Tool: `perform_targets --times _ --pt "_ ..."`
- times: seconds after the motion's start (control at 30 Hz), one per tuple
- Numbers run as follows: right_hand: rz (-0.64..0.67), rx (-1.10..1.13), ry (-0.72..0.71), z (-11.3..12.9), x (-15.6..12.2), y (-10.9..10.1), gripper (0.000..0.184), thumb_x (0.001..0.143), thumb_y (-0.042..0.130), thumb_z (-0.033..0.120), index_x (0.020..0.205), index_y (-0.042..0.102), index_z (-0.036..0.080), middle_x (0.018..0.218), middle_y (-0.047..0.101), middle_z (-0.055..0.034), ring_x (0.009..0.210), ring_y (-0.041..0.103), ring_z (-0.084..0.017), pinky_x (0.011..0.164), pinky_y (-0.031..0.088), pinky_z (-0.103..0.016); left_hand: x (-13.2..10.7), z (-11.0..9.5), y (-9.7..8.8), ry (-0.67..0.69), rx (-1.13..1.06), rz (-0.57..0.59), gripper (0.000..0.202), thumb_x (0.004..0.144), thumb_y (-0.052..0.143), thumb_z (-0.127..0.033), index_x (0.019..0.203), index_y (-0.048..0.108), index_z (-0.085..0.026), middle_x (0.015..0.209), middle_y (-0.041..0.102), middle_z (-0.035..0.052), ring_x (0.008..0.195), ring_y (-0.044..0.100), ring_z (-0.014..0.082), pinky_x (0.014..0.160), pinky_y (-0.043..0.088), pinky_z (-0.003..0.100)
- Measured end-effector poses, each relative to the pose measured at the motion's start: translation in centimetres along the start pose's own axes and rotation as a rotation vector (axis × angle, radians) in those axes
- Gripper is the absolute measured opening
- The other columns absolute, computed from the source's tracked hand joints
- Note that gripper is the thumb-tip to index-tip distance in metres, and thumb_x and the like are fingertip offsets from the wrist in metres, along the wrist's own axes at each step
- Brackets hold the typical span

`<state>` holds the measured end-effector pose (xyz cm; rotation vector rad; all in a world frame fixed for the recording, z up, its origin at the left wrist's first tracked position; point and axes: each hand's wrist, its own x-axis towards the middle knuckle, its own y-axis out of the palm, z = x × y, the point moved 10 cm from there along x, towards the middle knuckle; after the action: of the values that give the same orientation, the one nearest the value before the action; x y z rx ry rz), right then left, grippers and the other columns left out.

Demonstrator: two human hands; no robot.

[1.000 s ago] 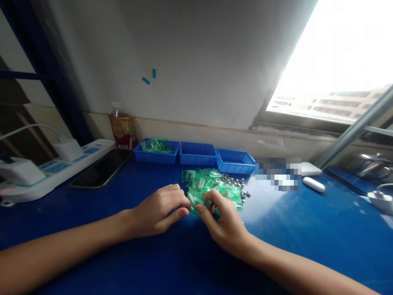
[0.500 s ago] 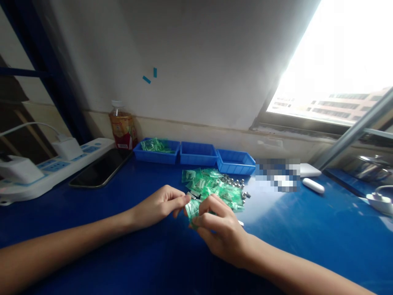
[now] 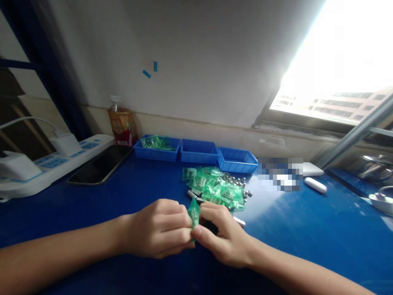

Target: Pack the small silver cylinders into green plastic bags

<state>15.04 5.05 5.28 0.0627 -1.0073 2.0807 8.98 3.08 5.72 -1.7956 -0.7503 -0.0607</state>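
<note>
Between my two hands is a small green plastic bag [image 3: 194, 212], pinched from both sides and standing roughly upright. My left hand [image 3: 162, 227] is closed on its left side, fingers curled in. On its other side, my right hand [image 3: 225, 233] grips with thumb and fingers. What the bag contains is hard to make out. Just beyond my hands lies a pile of similar green bags [image 3: 215, 186], with small silvery metal pieces [image 3: 235, 179] at its right. A whitish bar-shaped piece [image 3: 239, 222] shows beside my right hand, partly covered by it.
Three blue trays stand along the wall: the left tray [image 3: 157, 155] holds green bags, beside a middle tray [image 3: 199, 157] and a right tray [image 3: 238, 166]. A phone [image 3: 101, 166], power strip [image 3: 46, 180] and drink bottle [image 3: 122, 123] are at left. A white case [image 3: 315, 185] lies right.
My left hand has moved right and closed on the green bag, which my right hand held before. The bag has turned upright between both hands. The view has shifted slightly.
</note>
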Motion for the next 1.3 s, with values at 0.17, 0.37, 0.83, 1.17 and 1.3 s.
perform_targets --times 0.17,0.37,0.83,1.17,1.3 --pt "-0.071 -0.107 -0.002 -0.3 -0.2 -0.4 0.036 0.09 0.043 0.027 0.057 0.03 0.019 0.056 0.038 0.0029 0.055 0.038 -0.009 0.053 0.028 -0.025 0.2 0.0 -0.1 0.009 0.043 -0.012 0.022 0.088 0.05 -0.034 0.079 0.064 -0.02 0.075 0.065 0.0087 0.071 0.057 0.0198 0.068 0.045 0.032" --pt "-0.315 -0.184 -0.04 -0.2 -0.6 -2.5 0.024 0.087 0.05 0.02 0.063 0.046 0.018 0.058 0.046 0.0025 0.053 0.043 -0.008 0.052 0.032 -0.022 -0.6 4.8 -0.1 -0.467 -0.378 -0.125 0.064 0.093 0.022 -0.058 0.071 0.065 -0.015 0.056 0.053 0.0033 0.055 0.049 0.0144 0.055 0.037 0.026" --pt "-0.311 -0.346 -0.145 0.9 -1.2 -2.0 0.015 0.088 0.054 0.021 0.091 0.067 0.017 0.057 0.052 0.0023 0.048 0.044 -0.008 0.05 0.031 -0.023 -1.6 7.6 0.7 -0.682 -0.892 -0.238 0.024 0.085 0.047 -0.036 0.074 0.052 -0.015 0.057 0.052 -0.0015 0.049 0.044 0.0092 0.048 0.033 0.021" --pt "0.0 0.264 0.278 -1.9 -0.7 0.3 0.037 0.089 0.046 0.048 0.075 0.056 0.015 0.055 0.04 0.0046 0.05 0.035 -0.007 0.047 0.026 -0.021 -0.5 -0.8 -2.8 0.153 0.136 -0.305 0.016 0.083 0.048 -0.007 0.095 0.052 -0.017 0.082 0.06 0.0041 0.076 0.055 0.0151 0.069 0.046 0.027" --pt "-0.005 0.271 0.328 -2.6 -0.8 0.3 0.041 0.088 0.048 0.05 0.065 0.047 0.016 0.056 0.042 0.0036 0.053 0.036 -0.007 0.049 0.025 -0.022 -0.6 -2.8 -1.4 0.324 0.323 -0.194 0.015 0.085 0.047 -0.01 0.099 0.053 -0.014 0.083 0.063 0.0085 0.078 0.055 0.0193 0.07 0.047 0.032"
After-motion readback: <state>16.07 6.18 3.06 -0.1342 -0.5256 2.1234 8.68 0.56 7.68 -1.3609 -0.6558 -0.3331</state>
